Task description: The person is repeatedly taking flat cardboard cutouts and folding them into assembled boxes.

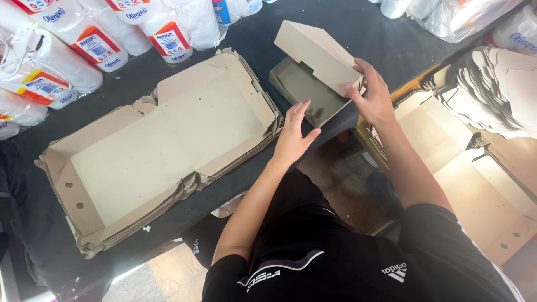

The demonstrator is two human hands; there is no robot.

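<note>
Half-folded grey-brown cardboard box (313, 84) — lid flap raised and tilted, shallow tray open below — sitting on the dark worktop (369, 28), just right of a flat stack.

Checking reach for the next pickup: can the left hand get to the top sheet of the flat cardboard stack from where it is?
Probably yes. The left hand rests at the folded box's near edge, right beside the flat cardboard stack. Nothing lies on the stack's top sheet or between it and the hand.
</note>
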